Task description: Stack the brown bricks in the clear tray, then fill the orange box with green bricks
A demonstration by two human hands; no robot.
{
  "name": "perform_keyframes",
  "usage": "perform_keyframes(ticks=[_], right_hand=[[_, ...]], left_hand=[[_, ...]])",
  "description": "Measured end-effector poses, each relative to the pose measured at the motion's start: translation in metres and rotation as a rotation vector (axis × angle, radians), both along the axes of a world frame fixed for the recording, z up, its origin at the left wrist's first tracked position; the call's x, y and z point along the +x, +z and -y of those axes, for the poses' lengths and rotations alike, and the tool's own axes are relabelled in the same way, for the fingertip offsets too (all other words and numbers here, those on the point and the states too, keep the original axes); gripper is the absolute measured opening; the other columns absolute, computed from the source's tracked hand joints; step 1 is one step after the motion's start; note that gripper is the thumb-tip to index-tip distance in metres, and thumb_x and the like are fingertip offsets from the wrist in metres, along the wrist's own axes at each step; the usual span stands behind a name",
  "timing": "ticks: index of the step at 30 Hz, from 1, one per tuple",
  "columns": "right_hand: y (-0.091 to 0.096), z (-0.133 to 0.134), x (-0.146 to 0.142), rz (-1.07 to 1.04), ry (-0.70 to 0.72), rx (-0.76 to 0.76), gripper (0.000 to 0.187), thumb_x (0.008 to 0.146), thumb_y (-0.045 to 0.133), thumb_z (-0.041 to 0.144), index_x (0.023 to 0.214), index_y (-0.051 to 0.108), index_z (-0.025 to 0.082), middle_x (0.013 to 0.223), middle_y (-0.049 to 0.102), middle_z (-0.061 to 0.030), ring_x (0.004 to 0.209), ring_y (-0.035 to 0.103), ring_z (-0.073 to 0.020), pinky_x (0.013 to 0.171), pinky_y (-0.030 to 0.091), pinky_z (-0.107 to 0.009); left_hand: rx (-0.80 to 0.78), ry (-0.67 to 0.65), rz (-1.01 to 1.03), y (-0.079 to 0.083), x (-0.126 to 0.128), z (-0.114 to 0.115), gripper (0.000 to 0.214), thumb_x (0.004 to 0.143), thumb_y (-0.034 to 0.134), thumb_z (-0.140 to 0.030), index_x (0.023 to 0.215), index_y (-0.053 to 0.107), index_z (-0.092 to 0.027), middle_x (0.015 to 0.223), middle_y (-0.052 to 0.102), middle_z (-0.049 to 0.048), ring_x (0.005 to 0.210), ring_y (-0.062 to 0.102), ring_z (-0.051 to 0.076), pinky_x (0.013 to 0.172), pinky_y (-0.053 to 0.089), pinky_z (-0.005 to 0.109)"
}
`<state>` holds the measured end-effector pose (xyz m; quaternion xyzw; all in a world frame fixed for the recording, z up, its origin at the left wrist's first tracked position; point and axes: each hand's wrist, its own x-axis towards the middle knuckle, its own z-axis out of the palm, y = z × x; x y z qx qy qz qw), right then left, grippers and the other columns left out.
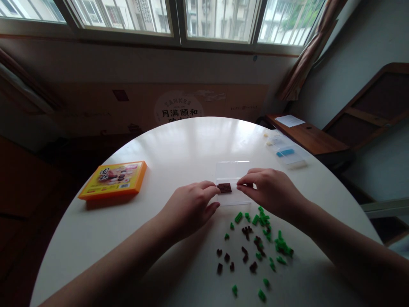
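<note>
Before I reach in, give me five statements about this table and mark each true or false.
1. The left hand is at the dark brown block. True.
2. The yellow-topped box sits right of both hands. False: the box is left of them.
3. Every loose piece is green. False: brown pieces lie near the green pieces.
4. The blue item lies farther from the person than the right hand. True.
5. The window is above the table in view. True.

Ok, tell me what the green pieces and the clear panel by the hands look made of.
Green pieces: probably moulded plastic, from their even, bright colour and blocky shapes; finish too small to tell.
Clear panel: likely glossy plastic, edges catching light, tabletop showing through.
</note>
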<state>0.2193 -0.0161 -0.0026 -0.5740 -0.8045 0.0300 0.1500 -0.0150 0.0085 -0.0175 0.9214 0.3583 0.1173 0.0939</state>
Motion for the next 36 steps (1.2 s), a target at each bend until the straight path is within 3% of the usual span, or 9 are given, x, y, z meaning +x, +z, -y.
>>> perform_keyframes(ticks=[3,6,11,17,24,31,36], right_hand=[[0.01,0.004,0.009,-0.008,0.049,0.011,0.016,0.089,0.061,0.029,0.088,0.077,0.027,0.087,0.073,0.0007,0.071,0.063,-0.0128,0.064,0.041,-0.026],[0.021,0.009,0.016,0.034,0.205,-0.038,0.016,0.088,0.06,0.025,0.089,0.076,0.027,0.084,0.072,0.0013,0.069,0.062,-0.0115,0.062,0.039,-0.025],[0.036,0.019,0.02,0.073,0.458,-0.186,0.019,0.088,0.058,0.019,0.079,0.073,0.027,0.076,0.069,0.0034,0.066,0.058,-0.0103,0.062,0.037,-0.024],[0.039,0.025,0.014,0.1,0.516,-0.165,0.02,0.086,0.057,0.018,0.074,0.072,0.025,0.072,0.066,0.0035,0.065,0.055,-0.0099,0.06,0.034,-0.025],[0.033,0.027,0.008,0.127,0.647,-0.248,0.02,0.08,0.062,0.015,0.084,0.076,0.028,0.082,0.072,0.0043,0.071,0.061,-0.0115,0.062,0.037,-0.024],[0.038,0.023,0.011,0.13,0.63,-0.317,0.023,0.08,0.061,0.016,0.09,0.078,0.028,0.083,0.074,0.0011,0.071,0.063,-0.0133,0.063,0.039,-0.025],[0.034,0.017,0.015,0.116,0.626,-0.259,0.022,0.08,0.059,0.017,0.084,0.077,0.027,0.08,0.073,0.0012,0.066,0.06,-0.013,0.06,0.036,-0.026]], left_hand=[[-0.004,0.002,0.012,0.001,0.0,0.0,0.023,0.088,0.057,-0.029,0.109,0.066,-0.025,0.116,0.069,0.0051,0.083,0.068,0.019,0.073,0.055,0.032],[-0.004,0.012,0.032,0.002,-0.001,0.0,0.019,0.089,0.056,-0.031,0.104,0.066,-0.024,0.113,0.069,0.0042,0.074,0.066,0.016,0.066,0.052,0.029],[0.012,0.07,0.084,0.004,-0.006,-0.008,0.024,0.092,0.051,-0.035,0.078,0.063,-0.019,0.081,0.065,0.0019,0.061,0.057,0.012,0.058,0.043,0.025],[0.019,0.122,0.212,-0.011,-0.007,-0.027,0.036,0.091,0.048,-0.035,0.059,0.047,-0.018,0.059,0.046,-0.0027,0.054,0.041,0.01,0.054,0.033,0.023],[-0.049,0.363,0.386,-0.022,-0.005,-0.034,0.041,0.089,0.047,-0.039,0.055,0.035,-0.02,0.052,0.029,-0.006,0.052,0.031,0.009,0.052,0.027,0.024],[0.058,0.395,0.397,-0.026,-0.005,-0.035,0.037,0.088,0.048,-0.036,0.056,0.04,-0.02,0.06,0.043,-0.0023,0.057,0.041,0.012,0.06,0.033,0.027],[0.059,0.377,0.377,-0.03,-0.005,-0.036,0.038,0.088,0.049,-0.034,0.054,0.038,-0.02,0.058,0.042,-0.0021,0.056,0.042,0.013,0.059,0.032,0.028]])
